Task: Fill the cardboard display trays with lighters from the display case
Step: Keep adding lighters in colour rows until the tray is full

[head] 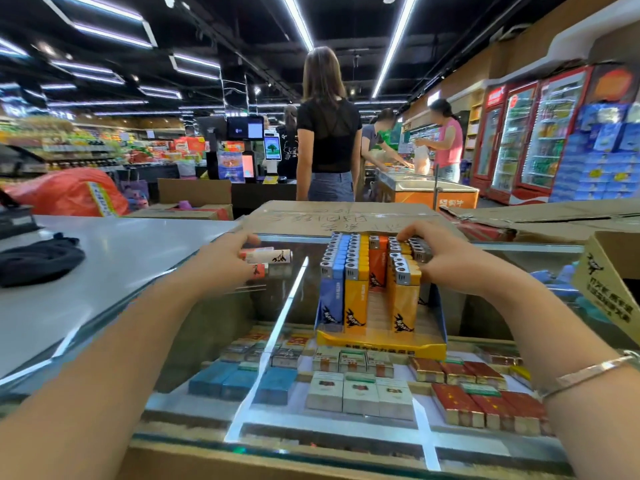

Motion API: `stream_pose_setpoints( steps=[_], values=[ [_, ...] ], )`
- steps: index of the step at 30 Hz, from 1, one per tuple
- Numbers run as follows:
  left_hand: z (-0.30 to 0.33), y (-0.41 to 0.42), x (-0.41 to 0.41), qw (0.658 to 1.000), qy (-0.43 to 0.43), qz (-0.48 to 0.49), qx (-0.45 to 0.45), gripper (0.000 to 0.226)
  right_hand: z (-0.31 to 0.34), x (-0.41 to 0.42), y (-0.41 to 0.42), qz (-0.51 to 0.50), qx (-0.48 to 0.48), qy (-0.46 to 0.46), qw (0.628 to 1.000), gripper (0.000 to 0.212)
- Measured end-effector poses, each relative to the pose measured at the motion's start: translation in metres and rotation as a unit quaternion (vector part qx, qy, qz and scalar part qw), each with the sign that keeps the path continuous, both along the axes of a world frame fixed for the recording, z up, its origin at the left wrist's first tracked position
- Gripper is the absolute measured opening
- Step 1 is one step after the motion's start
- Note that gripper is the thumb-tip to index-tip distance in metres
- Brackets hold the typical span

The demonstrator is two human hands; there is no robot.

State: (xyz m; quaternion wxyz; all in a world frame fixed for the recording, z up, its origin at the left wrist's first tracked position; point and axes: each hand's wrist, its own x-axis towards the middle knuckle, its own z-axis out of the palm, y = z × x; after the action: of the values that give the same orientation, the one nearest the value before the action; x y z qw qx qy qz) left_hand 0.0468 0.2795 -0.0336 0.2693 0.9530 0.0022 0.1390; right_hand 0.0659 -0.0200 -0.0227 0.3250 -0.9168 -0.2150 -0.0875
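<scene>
Now the left hand point(221, 261) grips white lighters point(266, 256) beside the display tray point(381, 348), while the right hand point(446, 258) clasps the tray's rear orange lighters point(405, 271).

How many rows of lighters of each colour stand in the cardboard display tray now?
Blue rows: 1
Yellow rows: 2
Orange rows: 1
Total: 4 rows in the display tray.
The grey-topped lighters gripped by the right hand hide their colour: not counted. The left hand holds a white lighter outside the tray.
</scene>
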Motion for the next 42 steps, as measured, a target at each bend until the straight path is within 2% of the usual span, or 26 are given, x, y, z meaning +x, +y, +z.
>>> stream_pose_setpoints(
  steps=[4,6,10,17,21,24,29,32,38,40,42],
  values=[
    [-0.011,0.035,-0.009,0.979,0.130,0.074,0.141,0.048,-0.003,0.001,0.008,-0.001,0.002,-0.020,1.000,0.047],
    [-0.019,0.049,-0.013,0.971,0.164,0.103,0.141,0.048,-0.005,0.001,0.011,0.005,0.002,-0.026,1.000,0.048],
    [-0.026,0.058,-0.017,0.979,0.130,0.124,0.099,0.033,-0.006,0.001,0.012,0.014,0.001,-0.025,1.000,0.050],
    [-0.018,0.052,-0.022,0.962,0.134,0.174,0.162,0.044,-0.005,0.001,0.012,0.013,-0.011,-0.026,1.000,0.048],
    [-0.016,0.044,-0.025,0.953,0.160,0.142,0.215,0.034,-0.005,-0.002,0.012,0.015,-0.020,-0.023,0.999,0.047],
    [-0.021,0.038,-0.024,0.952,0.126,0.138,0.242,0.026,-0.004,-0.004,0.012,0.016,-0.020,-0.016,1.000,0.049],
    [-0.040,0.038,-0.018,0.967,-0.028,0.143,0.207,0.019,-0.003,-0.007,0.013,0.014,-0.028,-0.012,0.999,0.050],
    [-0.042,0.042,-0.013,0.971,-0.005,0.140,0.192,0.013,-0.003,-0.007,0.014,0.012,-0.027,-0.006,1.000,0.052],
    [-0.029,0.039,0.001,0.975,0.021,0.070,0.208,0.024,-0.002,-0.008,0.013,0.011,-0.040,-0.013,0.999,0.053],
    [-0.034,0.031,0.003,0.976,0.008,0.070,0.206,0.031,-0.002,-0.008,0.014,0.012,-0.041,-0.015,0.999,0.052],
    [-0.043,0.024,0.005,0.972,-0.045,0.090,0.213,0.035,-0.002,-0.009,0.014,0.014,-0.041,-0.020,0.999,0.053]
  ],
)
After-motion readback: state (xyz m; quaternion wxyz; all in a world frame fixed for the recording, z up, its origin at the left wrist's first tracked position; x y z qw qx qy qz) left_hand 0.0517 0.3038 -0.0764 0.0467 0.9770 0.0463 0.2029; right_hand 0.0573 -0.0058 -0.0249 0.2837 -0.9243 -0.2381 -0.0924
